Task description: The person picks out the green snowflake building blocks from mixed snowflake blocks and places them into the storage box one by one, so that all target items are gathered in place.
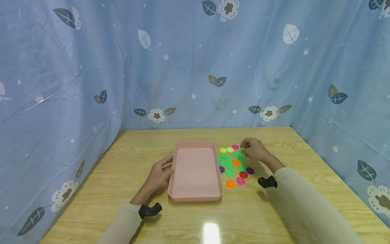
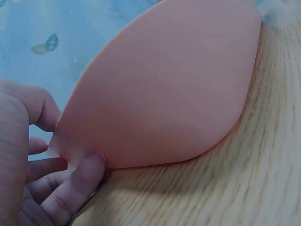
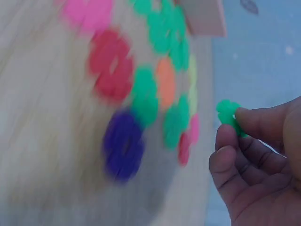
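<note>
My left hand (image 1: 158,174) is at the left side of a pink rectangular tray (image 1: 195,169), its fingers bent against the wall. In the left wrist view, fingertips (image 2: 91,169) hold the tray's edge, one near the rim and one low by the table. My right hand (image 1: 255,149) is at the far right of a group of flower-shaped plastic discs. Between thumb and finger it pinches a green flower disc (image 3: 228,113), seen raised in the right wrist view. Below that hand lie a purple disc (image 3: 123,146) and a red disc (image 3: 112,66), both blurred.
Several green discs (image 1: 230,173) lie right of the tray, with orange (image 1: 230,184), pink (image 1: 240,181) and yellow discs (image 1: 223,150) among them. The wooden table (image 1: 140,142) meets a blue patterned curtain (image 1: 189,67) behind and at both sides.
</note>
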Action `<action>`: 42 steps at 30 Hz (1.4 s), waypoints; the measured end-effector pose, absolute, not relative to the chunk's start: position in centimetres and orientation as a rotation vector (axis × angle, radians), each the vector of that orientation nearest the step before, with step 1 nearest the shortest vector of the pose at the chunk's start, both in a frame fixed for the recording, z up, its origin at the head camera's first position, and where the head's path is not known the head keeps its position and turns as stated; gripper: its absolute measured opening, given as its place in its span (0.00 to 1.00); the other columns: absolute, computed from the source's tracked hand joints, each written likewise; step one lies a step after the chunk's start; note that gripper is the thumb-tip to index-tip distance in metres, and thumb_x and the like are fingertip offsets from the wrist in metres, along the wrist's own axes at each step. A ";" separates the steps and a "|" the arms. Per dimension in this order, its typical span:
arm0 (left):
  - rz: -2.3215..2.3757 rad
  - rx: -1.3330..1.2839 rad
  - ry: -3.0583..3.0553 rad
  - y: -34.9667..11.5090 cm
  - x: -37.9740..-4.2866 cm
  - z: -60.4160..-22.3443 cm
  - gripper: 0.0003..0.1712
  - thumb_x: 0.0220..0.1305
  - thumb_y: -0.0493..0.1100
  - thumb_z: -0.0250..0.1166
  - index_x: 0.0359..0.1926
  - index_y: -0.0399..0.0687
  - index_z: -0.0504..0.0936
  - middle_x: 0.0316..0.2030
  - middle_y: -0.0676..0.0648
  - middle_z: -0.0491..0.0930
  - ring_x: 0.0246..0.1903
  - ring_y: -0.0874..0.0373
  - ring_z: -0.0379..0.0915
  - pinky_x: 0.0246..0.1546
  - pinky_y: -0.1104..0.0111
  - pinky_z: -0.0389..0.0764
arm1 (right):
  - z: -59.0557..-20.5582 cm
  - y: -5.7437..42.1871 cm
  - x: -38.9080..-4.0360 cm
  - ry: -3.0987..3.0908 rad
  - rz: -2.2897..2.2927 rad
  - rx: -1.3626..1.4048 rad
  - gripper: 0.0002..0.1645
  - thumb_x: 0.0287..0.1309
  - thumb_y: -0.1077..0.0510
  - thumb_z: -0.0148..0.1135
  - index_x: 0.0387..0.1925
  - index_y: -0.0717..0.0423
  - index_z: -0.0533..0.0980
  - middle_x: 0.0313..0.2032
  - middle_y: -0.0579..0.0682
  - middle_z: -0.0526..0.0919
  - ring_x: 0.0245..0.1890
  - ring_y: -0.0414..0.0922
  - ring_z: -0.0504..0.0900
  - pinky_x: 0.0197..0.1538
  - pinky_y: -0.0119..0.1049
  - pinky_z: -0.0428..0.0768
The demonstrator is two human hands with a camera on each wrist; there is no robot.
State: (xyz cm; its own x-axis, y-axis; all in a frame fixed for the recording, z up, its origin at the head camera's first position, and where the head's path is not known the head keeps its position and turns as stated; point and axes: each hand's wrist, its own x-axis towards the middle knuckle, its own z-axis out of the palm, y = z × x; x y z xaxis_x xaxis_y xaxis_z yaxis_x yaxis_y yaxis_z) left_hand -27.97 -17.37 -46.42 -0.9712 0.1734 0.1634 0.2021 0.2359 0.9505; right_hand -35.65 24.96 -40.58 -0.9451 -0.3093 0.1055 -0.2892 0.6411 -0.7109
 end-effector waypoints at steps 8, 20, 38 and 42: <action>-1.935 -0.363 -2.449 -17.4 -27.6 -46.2 0.37 0.64 0.31 0.58 0.75 0.38 0.64 0.68 0.30 0.69 0.42 0.44 0.86 0.25 0.65 0.86 | -38.9 19.2 -36.1 2.783 -1.290 -0.617 0.06 0.66 0.69 0.57 0.43 0.67 0.76 0.35 0.63 0.83 0.33 0.63 0.83 0.28 0.37 0.81; -1.933 -0.353 -2.453 -17.3 -27.5 -46.2 0.38 0.63 0.29 0.57 0.75 0.37 0.63 0.68 0.30 0.69 0.39 0.45 0.86 0.25 0.66 0.85 | -38.2 10.9 -36.8 2.669 -1.359 -0.614 0.07 0.65 0.69 0.57 0.42 0.63 0.78 0.32 0.55 0.80 0.36 0.64 0.84 0.34 0.49 0.85; -1.938 -0.390 -2.456 -17.4 -27.4 -46.2 0.39 0.63 0.31 0.59 0.76 0.41 0.63 0.68 0.31 0.70 0.45 0.42 0.85 0.28 0.63 0.87 | -40.3 3.8 -37.5 2.603 -1.415 -0.461 0.11 0.61 0.68 0.61 0.45 0.62 0.83 0.29 0.54 0.86 0.28 0.49 0.87 0.34 0.39 0.85; -1.938 -0.382 -2.458 -17.5 -27.5 -46.2 0.40 0.62 0.31 0.59 0.76 0.42 0.62 0.68 0.31 0.70 0.43 0.44 0.85 0.28 0.63 0.86 | -41.6 2.2 -37.6 2.611 -1.390 -0.514 0.13 0.61 0.69 0.62 0.47 0.66 0.83 0.31 0.56 0.87 0.27 0.47 0.86 0.31 0.35 0.83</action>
